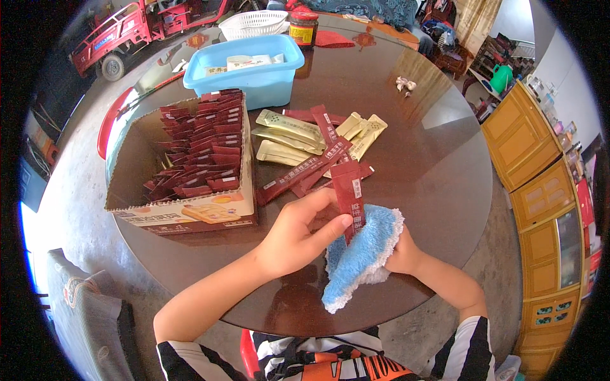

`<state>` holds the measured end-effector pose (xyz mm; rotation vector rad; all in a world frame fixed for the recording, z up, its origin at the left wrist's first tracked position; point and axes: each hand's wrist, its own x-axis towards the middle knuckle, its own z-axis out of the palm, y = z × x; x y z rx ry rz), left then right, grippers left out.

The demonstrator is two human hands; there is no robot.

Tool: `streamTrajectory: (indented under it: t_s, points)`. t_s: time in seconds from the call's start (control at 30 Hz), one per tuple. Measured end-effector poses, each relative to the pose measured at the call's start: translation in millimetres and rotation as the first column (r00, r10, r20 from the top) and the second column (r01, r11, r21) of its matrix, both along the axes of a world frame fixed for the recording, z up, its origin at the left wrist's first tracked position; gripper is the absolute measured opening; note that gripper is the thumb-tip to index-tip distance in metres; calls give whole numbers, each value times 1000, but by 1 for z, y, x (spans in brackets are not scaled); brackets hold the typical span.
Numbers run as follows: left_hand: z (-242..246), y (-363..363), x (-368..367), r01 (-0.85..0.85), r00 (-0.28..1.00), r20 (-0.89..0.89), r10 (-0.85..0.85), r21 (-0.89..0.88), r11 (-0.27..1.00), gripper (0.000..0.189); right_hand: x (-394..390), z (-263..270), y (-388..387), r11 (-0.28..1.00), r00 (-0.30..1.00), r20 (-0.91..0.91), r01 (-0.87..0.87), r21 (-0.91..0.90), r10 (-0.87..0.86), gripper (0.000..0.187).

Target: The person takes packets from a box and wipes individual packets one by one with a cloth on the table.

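Observation:
My left hand (305, 233) pinches a dark red stick sachet (349, 190) between thumb and fingers, holding it upright. The sachet's lower end rests in a fluffy blue cloth (371, 247) with a white edge, which my right hand (405, 252) grips from the right; its fingers are mostly hidden behind the cloth. Just beyond my hands, more red sachets (300, 174) and several gold sachets (288, 128) lie in a loose, overlapping pile. To the left stands an open cardboard box (190, 216) with many red sachets (209, 143) standing in rows, mostly along its right part.
Behind the box, a light blue plastic basin (267, 83) holds white packets. A white basket (252, 24), a red-lidded jar (303, 31) and garlic bulbs (406, 85) are farther back on the round table (429, 190). A draped chair (90, 305) stands at lower left.

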<state>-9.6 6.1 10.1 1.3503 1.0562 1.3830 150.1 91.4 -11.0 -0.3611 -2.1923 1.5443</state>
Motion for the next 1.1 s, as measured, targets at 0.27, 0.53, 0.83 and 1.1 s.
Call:
streamTrajectory:
  t_s: [0.27, 0.53, 0.83, 1.1]
  points:
    - [-1, 0, 2, -29, 999, 33, 28, 24, 999, 14, 4, -10, 0, 976, 998, -27, 45, -214, -52, 32]
    - [5, -3, -1, -173, 985, 34, 170, 96, 980, 15, 2, -7, 5, 988, 990, -22, 138, -66, -140, 47]
    - [3, -2, -1, -211, 934, -233, 270, 250, 945, 11, -3, -2, -2, 969, 998, -34, -58, -240, 51, 54]
    - [1, -2, 2, -166, 929, -279, 242, 270, 948, 10, -5, 6, -4, 979, 992, 79, -78, -191, 94, 40]
